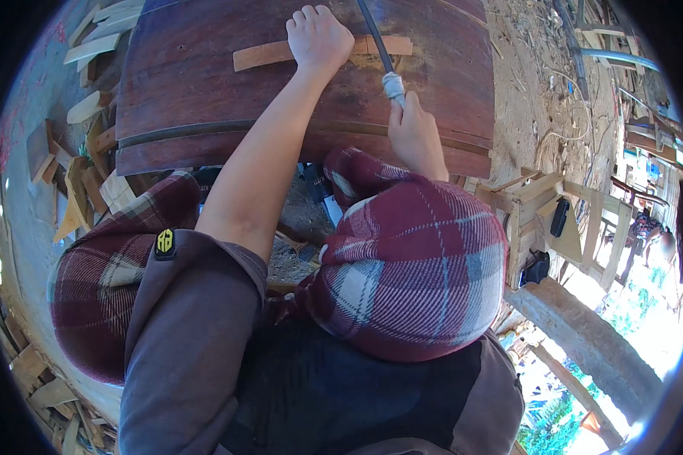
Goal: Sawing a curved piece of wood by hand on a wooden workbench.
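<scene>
A narrow, slightly curved strip of reddish-brown wood (262, 56) lies crosswise on a dark red-brown wooden bench top (182, 83). My left hand (319, 39) is closed over the strip near its middle, pressing it to the bench. In my right hand (417, 135) is a long, thin, dark tool (377, 36) with a white-wrapped handle. Its shaft crosses over the strip to the right of my left hand and runs out of the top of the view. Whether it is a file, a saw or another blade cannot be made out.
Offcuts of wood (76, 182) are heaped on the ground at the left. To the right stands a rough wooden frame (539, 201), with a thick beam (584, 341) slanting below it. A plaid cloth (417, 265) covers my legs, close to the bench edge.
</scene>
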A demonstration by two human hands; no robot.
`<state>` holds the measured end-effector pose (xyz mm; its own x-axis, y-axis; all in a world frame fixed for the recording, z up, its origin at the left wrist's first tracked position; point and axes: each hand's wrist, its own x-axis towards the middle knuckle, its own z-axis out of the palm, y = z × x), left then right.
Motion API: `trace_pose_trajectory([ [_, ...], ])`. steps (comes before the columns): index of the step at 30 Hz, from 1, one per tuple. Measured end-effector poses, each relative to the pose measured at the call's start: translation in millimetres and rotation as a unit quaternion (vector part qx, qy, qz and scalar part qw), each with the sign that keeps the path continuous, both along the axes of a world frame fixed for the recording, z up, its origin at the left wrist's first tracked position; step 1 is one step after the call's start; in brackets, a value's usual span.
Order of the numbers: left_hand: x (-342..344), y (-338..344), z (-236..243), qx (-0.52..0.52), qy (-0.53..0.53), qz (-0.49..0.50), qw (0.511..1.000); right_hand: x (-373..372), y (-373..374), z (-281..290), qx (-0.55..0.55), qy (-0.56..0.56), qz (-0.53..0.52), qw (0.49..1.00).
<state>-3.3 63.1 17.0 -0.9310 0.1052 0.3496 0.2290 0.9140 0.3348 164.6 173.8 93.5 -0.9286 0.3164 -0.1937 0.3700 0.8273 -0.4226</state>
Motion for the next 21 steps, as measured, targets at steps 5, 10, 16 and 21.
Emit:
trace_pose_trajectory([
  [5, -1, 3, -1, -0.005, 0.001, 0.012, 1.000, 0, -11, -5, 0.012, -0.029, -0.009, 0.999],
  [10, -2, 3, -2, -0.002, 0.004, 0.016, 1.000, -2, -16, 2, 0.030, -0.052, -0.010, 0.998],
  [16, -5, 8, 10, 0.028, -0.051, 0.038, 0.998, -1, -20, 7, 0.058, -0.095, -0.009, 0.994],
  [21, -1, 5, 10, 0.042, -0.028, 0.026, 0.998, -2, -21, 3, 0.049, -0.119, -0.010, 0.992],
])
